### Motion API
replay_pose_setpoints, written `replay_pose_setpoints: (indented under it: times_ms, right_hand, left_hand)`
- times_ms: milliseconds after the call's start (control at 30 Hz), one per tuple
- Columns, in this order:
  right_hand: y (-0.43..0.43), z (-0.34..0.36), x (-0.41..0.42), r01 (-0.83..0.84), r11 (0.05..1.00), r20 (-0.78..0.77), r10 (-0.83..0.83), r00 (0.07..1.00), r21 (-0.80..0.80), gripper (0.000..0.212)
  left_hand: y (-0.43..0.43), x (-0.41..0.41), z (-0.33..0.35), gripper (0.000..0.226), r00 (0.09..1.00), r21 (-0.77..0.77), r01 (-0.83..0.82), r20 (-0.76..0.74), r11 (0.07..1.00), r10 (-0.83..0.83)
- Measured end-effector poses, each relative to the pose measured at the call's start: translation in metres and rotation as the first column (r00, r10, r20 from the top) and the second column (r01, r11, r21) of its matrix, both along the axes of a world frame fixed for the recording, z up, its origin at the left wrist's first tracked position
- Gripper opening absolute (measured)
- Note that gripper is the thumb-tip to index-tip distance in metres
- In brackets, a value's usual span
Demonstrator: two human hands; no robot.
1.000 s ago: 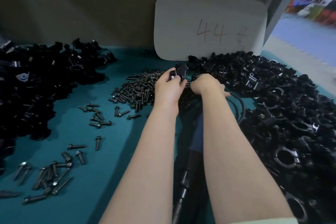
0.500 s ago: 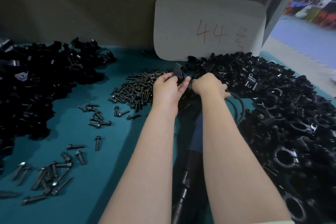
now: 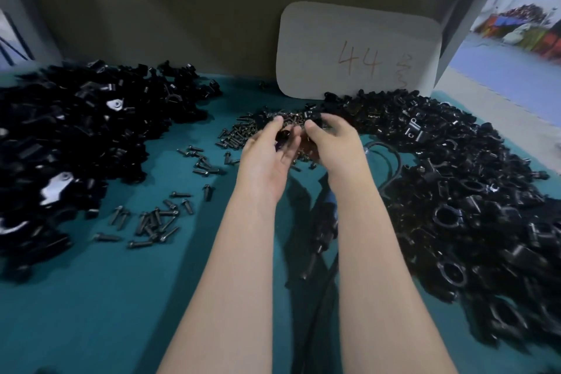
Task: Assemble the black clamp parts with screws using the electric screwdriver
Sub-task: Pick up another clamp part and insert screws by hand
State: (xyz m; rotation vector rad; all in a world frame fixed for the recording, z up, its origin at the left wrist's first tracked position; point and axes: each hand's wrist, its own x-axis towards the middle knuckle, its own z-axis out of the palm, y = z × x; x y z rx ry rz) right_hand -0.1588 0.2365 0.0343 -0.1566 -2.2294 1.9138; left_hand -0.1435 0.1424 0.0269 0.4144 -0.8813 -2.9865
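Left hand (image 3: 267, 158) loosely holds a clamp part (image 3: 283, 136) at twelve o'clock; right hand (image 3: 332, 140) curled, contents unclear; screwdriver (image 3: 325, 222) untouched, screwing undone.

Obscured and blurred items
The electric screwdriver (image 3: 324, 222) is partly hidden by the forearms (image 3: 243, 252); the right clamp pile (image 3: 455, 206) is blurred and cut off.

- The number "44" was handwritten in red on the white card (image 3: 358, 51), a little right of the card's middle.
- Just right of the "44", near the card's right edge, a red handwritten scrawl ran downward, too blurred to be read.
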Motion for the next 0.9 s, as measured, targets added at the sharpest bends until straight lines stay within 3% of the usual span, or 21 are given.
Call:
replay_pose_setpoints:
  times_ms: [100,267,433,700,900]
  right_hand:
    - [-0.012,-0.007,0.019,-0.079,0.995,-0.014,0.078,0.997,-0.062,0.023]
    - [-0.028,-0.015,0.033,-0.105,0.988,-0.034,0.102,0.994,-0.110,0.026]
    - [-0.032,-0.015,0.030,-0.106,0.988,-0.018,0.105,0.994,-0.110,0.028]
    - [-0.033,-0.017,0.028,-0.102,0.992,0.024,0.104,0.994,-0.079,0.017]
    - [-0.033,-0.017,0.027,-0.107,0.991,-0.006,0.107,0.994,-0.075,0.016]
  left_hand:
    - [-0.011,0.019,-0.005,0.029,0.999,-0.029,-0.033,0.004,0.999,0.033]
    - [-0.020,0.032,-0.018,0.028,0.992,-0.229,-0.084,0.071,0.970,0.102]
    - [-0.021,0.028,-0.024,0.039,0.990,-0.096,-0.107,0.082,0.990,0.115]
    - [-0.020,0.019,-0.032,0.045,0.975,-0.411,-0.090,0.148,0.907,0.164]
    - [-0.020,0.019,-0.034,0.023,0.964,-0.496,-0.185,0.078,0.849,0.256]
